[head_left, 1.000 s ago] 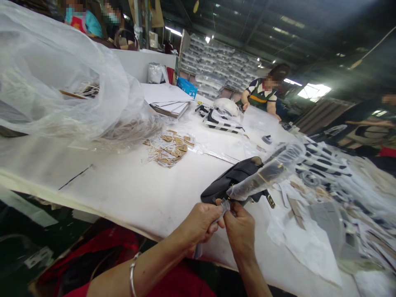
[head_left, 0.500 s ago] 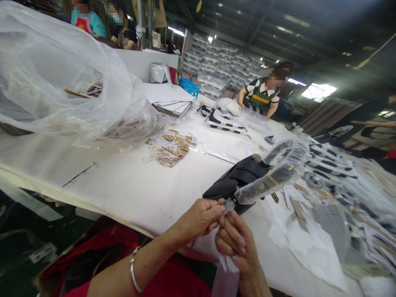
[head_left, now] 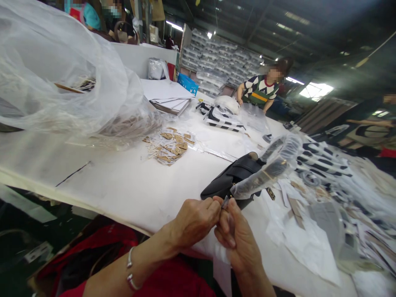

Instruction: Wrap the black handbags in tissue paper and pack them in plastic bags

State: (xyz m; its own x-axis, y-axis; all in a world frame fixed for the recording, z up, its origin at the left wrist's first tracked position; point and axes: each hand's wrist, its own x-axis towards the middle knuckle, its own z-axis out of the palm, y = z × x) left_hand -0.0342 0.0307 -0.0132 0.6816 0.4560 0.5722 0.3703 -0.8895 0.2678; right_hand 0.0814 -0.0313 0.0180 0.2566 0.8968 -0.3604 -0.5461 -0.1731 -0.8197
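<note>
A black handbag lies on the white table, its looped handle wrapped in clear film. At the near end of that handle, my left hand is closed, with thumb and fingertips pinching a small translucent bit of wrapping strip. Right beside it, my right hand pinches the same bit, fingers curled. A white strip hangs below my right hand; whether it joins the pinched bit is hidden by the fingers.
Brown paper tags with strings lie beyond the bag. A big clear plastic bag stands left. White sheets are stacked behind. Striped, wrapped items and scraps cover the right side. A co-worker leans over the far end.
Both hands have drawn closer together at the handle's end, and my left hand has turned more knuckles-up. Less of the translucent strip shows between them. The view has shifted slightly.
</note>
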